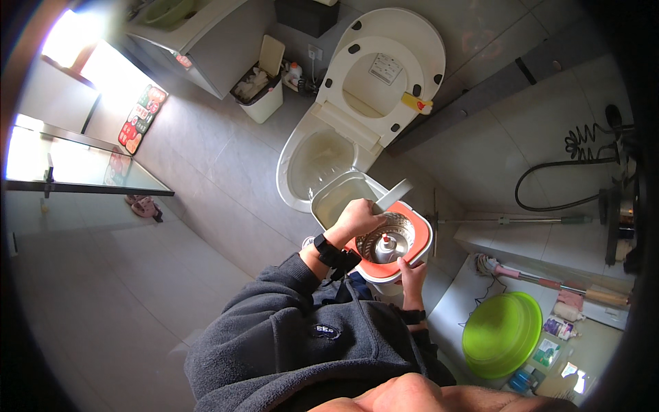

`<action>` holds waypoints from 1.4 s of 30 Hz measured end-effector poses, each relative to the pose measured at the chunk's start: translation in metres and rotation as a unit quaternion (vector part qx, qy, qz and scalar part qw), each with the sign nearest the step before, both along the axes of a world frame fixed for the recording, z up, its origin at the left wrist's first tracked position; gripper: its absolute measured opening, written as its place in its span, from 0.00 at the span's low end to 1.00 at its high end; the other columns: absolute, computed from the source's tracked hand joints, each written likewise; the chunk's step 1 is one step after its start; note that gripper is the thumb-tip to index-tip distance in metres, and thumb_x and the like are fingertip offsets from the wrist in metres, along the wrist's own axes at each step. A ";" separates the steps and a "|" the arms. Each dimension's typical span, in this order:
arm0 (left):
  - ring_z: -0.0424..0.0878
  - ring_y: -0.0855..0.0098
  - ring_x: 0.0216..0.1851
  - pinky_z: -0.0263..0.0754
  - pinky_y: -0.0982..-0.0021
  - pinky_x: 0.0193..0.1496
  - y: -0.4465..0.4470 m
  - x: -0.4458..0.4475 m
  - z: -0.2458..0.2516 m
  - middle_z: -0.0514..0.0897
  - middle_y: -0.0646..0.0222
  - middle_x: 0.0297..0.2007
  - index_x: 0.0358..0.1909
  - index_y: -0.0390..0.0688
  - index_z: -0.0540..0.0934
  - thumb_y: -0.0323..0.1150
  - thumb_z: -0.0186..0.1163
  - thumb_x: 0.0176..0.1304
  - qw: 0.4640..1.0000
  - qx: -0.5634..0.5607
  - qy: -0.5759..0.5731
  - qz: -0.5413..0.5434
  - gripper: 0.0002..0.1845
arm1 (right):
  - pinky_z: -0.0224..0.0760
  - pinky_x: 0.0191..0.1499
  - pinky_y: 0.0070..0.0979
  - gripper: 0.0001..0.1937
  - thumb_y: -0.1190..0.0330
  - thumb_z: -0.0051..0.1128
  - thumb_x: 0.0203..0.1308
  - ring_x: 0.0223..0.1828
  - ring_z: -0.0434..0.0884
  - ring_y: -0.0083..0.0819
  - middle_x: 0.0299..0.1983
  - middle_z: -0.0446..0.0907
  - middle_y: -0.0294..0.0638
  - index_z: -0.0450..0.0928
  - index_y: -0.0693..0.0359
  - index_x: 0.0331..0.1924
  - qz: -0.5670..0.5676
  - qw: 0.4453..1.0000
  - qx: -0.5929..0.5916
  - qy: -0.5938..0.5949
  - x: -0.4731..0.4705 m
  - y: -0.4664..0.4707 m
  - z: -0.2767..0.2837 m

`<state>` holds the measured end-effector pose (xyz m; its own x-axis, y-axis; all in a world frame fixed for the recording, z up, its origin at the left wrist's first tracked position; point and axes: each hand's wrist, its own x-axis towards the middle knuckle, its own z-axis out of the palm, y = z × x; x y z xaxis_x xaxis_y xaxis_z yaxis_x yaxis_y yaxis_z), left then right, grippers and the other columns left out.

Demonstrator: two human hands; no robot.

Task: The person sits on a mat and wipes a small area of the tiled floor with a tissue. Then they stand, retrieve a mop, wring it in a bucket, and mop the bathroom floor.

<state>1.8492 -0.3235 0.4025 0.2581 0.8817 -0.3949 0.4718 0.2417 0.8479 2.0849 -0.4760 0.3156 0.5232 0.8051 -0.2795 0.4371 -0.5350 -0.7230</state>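
Observation:
A mop bucket (429,242) with a spin basket (394,244) set in its orange end is tilted over the front of a toilet bowl (288,175). Water runs from its far lip into the bowl. My left hand (360,221) is closed on the bucket's grey handle (394,195). My right hand (412,275) grips the near rim at the orange end, thumb on top and the fingers mostly hidden beneath. The toilet's seat (355,59) and lid (432,31) are both raised.
An open waste bin (265,105) stands left of the toilet, near a vanity cabinet (221,51). A glass shower partition (103,190) lies at the left. On the right are a metal pole (525,220), a mop (486,265), a green basin (502,335) and several bottles.

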 end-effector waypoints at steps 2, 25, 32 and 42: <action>0.79 0.59 0.27 0.72 0.65 0.33 0.000 0.000 0.001 0.79 0.51 0.24 0.29 0.32 0.78 0.36 0.61 0.43 1.000 0.004 0.005 0.001 0.16 | 0.72 0.33 0.36 0.22 0.64 0.69 0.40 0.29 0.79 0.41 0.29 0.77 0.52 0.71 0.76 0.29 0.004 1.000 -0.004 -0.004 0.004 0.000 -0.005; 0.79 0.56 0.25 0.73 0.64 0.31 -0.026 0.026 0.007 0.79 0.51 0.21 0.24 0.33 0.79 0.38 0.62 0.45 0.998 0.038 0.003 -0.055 0.15 | 0.72 0.29 0.31 0.17 0.66 0.70 0.41 0.25 0.78 0.32 0.27 0.79 0.47 0.77 0.72 0.29 -0.030 0.994 -0.050 0.088 0.019 -0.022 0.002; 0.79 0.56 0.27 0.72 0.62 0.32 -0.014 0.013 0.008 0.79 0.51 0.22 0.25 0.33 0.79 0.40 0.62 0.45 0.999 0.031 0.017 -0.015 0.17 | 0.72 0.23 0.29 0.15 0.68 0.68 0.42 0.23 0.78 0.30 0.26 0.78 0.45 0.76 0.72 0.29 -0.027 0.992 -0.016 0.120 0.008 -0.005 0.016; 0.76 0.69 0.15 0.71 0.69 0.21 0.013 -0.020 0.007 0.75 0.61 0.14 0.19 0.31 0.75 0.42 0.63 0.48 0.999 0.012 -0.017 0.040 0.20 | 0.73 0.15 0.23 0.13 0.67 0.66 0.46 0.18 0.77 0.25 0.23 0.76 0.39 0.74 0.68 0.28 0.052 0.979 -0.029 0.193 -0.012 0.036 0.060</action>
